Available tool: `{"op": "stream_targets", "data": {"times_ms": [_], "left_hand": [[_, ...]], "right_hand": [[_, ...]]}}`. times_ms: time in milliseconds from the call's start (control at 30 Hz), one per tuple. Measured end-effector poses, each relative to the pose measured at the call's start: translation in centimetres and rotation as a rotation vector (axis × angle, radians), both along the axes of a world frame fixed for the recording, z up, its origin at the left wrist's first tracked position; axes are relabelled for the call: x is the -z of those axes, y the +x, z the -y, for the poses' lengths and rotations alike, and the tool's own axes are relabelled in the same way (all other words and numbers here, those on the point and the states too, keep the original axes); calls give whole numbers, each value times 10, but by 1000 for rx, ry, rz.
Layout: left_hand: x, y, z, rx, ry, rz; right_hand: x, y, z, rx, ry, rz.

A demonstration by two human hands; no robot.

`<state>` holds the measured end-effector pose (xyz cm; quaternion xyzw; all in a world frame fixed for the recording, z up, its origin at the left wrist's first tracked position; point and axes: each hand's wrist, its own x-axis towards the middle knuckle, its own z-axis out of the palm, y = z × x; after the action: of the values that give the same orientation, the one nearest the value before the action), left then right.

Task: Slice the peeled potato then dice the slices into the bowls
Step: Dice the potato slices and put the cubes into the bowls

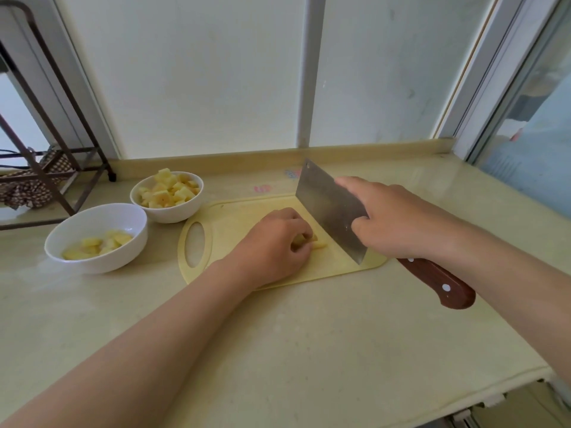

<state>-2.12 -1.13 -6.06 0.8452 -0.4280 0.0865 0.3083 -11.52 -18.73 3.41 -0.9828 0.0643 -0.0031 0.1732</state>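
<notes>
Potato [318,244] sat mid-board, what little showed of it: a few pale strips poking out from under the left hand [273,242], whose fingers were curled down and pinching them against the board [228,222]. Those knuckles hid most of the pile.

Just beside the fingertips stood the knife [329,208], blade upright, edge down over the board's right half, its near corner close to the board's near right edge. The right hand [398,222] gripped it where blade met handle: forefinger laid straight along the spine, thumb pressed on the blade's near face. The other fingers were behind the steel, so I could not tell how they lay. The brown handle [441,284] stuck out under the wrist, past the board's right edge and over the counter [293,341].

Off the board's left end were two white bowls, rim to rim or nearly so. The far bowl [173,213], by the board's far left corner, was heaped with dice [168,188]. The near bowl [92,264], closer to the counter's left edge, held a shallow layer of pieces [99,244].

At the counter's far left corner a dark metal rack [106,169] stood with a checked cloth [27,189] bunched under it. Small stickers [262,189] lay on the counter beyond the board's far edge, and a white post [310,72] rose from the back edge behind the blade.
</notes>
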Motion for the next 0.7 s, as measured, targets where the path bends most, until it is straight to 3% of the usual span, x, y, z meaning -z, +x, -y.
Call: {"op": "stream_targets", "data": {"times_ms": [700], "left_hand": [[0,5,-3,49,36,97]], "right_hand": [[-16,-23,-24,-49,-106,-173]]}}
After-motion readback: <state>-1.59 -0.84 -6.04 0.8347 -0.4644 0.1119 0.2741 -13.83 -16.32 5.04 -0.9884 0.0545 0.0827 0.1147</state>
